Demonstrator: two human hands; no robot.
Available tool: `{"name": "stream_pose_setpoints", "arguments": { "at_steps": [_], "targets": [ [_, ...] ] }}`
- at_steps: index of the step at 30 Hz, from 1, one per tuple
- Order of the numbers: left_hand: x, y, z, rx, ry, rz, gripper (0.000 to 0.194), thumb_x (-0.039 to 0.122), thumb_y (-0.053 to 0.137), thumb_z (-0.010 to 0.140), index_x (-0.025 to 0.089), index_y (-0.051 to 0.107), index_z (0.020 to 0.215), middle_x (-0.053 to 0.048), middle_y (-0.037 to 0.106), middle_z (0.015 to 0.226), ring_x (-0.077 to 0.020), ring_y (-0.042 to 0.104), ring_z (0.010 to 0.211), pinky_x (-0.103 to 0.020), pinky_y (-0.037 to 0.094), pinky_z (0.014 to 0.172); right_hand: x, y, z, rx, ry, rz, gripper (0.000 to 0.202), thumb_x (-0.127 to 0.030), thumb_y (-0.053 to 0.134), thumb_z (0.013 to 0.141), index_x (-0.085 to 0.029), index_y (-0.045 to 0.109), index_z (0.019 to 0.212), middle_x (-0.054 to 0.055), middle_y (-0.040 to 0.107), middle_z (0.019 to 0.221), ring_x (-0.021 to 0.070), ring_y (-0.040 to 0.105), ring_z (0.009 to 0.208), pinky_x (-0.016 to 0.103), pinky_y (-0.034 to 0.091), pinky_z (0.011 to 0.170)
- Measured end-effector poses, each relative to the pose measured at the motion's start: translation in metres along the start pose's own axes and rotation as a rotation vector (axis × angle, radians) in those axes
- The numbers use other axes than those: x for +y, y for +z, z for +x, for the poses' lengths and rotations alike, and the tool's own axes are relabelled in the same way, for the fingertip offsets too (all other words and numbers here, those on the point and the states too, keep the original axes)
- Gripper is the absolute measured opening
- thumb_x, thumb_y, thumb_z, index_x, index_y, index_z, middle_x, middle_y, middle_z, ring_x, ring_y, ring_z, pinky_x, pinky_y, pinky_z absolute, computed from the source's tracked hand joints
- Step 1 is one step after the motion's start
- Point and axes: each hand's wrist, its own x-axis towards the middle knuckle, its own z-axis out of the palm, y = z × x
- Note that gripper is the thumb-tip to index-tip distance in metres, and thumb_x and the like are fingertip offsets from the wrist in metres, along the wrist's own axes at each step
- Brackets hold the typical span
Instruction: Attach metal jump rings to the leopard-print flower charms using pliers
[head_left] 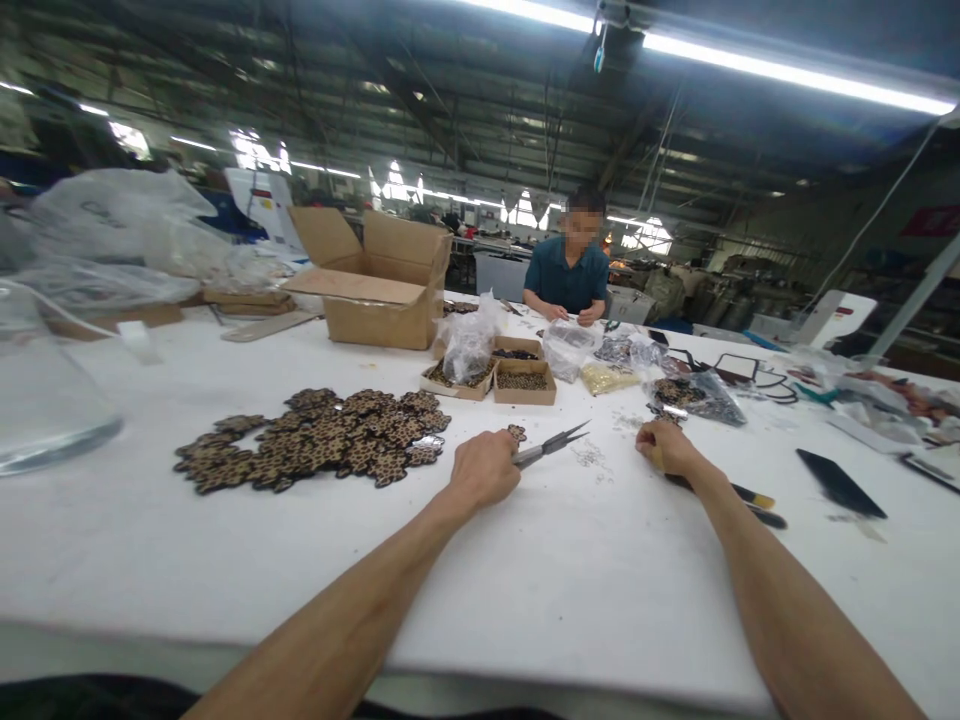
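Observation:
My left hand (486, 468) is closed around needle-nose pliers (551, 443), their slim jaws slightly apart and pointing right. A small leopard-print piece (517, 432) shows just beyond its fingers; whether the hand holds it too, I cannot tell. My right hand (667, 447) is closed with fingertips together, and what is in them is hidden. Between the hands, small metal rings (592, 458) lie scattered on the white table (600, 580). Another pair of pliers (757, 505) with dark and yellow handles lies partly under my right forearm. Leopard-print flower-shaped pieces (337, 435) are heaped to the left.
An open cardboard box (382, 320) stands behind the heap. Small cartons of tiny parts (523, 383) and plastic bags (570, 348) sit ahead. A co-worker (568, 275) is across the table. A black phone (840, 482) lies at right; a clear plastic bag (52, 400) is far left.

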Motion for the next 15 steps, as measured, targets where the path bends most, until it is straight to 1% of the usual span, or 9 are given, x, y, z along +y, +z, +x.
{"name": "stream_pose_setpoints", "arguments": {
  "at_steps": [4,7,10,13,15],
  "targets": [
    [-0.006,-0.005,-0.001,-0.093,-0.011,-0.096,0.018,0.021,0.060,0.071,0.020,0.072,0.083,-0.010,0.072,0.086,-0.0261,0.066,0.080,-0.031,0.046,0.068,0.000,0.001,0.000,-0.035,-0.004,0.022,0.008,-0.020,0.066,0.074,-0.016,0.072,0.077,0.007,0.072,0.074,0.0187,0.061,0.068,0.026,0.037,0.061],
    [-0.011,-0.008,-0.001,-0.143,-0.028,-0.224,0.016,0.022,0.061,0.069,0.020,0.073,0.080,-0.009,0.072,0.082,-0.0256,0.066,0.077,-0.030,0.047,0.066,-0.001,0.004,-0.002,-0.025,-0.001,0.043,0.006,-0.020,0.067,0.072,-0.016,0.070,0.072,0.007,0.071,0.073,0.0176,0.059,0.066,0.026,0.035,0.059],
    [-0.016,-0.009,0.000,-0.241,0.008,-0.493,0.017,0.018,0.058,0.066,0.016,0.072,0.076,-0.009,0.071,0.076,-0.0239,0.067,0.072,-0.028,0.046,0.059,-0.005,0.006,-0.005,0.023,-0.004,0.071,0.005,-0.020,0.066,0.071,-0.016,0.067,0.067,0.007,0.069,0.068,0.0172,0.057,0.063,0.027,0.033,0.058],
    [-0.020,-0.007,0.000,-0.427,0.023,-0.828,0.023,0.014,0.053,0.060,0.012,0.069,0.077,-0.012,0.071,0.075,-0.0225,0.066,0.064,-0.026,0.045,0.050,-0.015,0.006,-0.009,0.093,-0.010,0.124,0.007,-0.022,0.066,0.071,-0.017,0.064,0.067,0.006,0.067,0.066,0.0179,0.057,0.064,0.028,0.035,0.059],
    [-0.019,-0.006,-0.001,-0.541,-0.008,-1.003,0.029,0.011,0.052,0.055,0.011,0.067,0.080,-0.013,0.072,0.077,-0.0223,0.067,0.062,-0.025,0.046,0.048,-0.025,0.004,-0.011,0.132,-0.014,0.172,0.010,-0.026,0.063,0.077,-0.017,0.064,0.073,0.006,0.068,0.069,0.0178,0.058,0.064,0.028,0.038,0.060]
  ]
}}
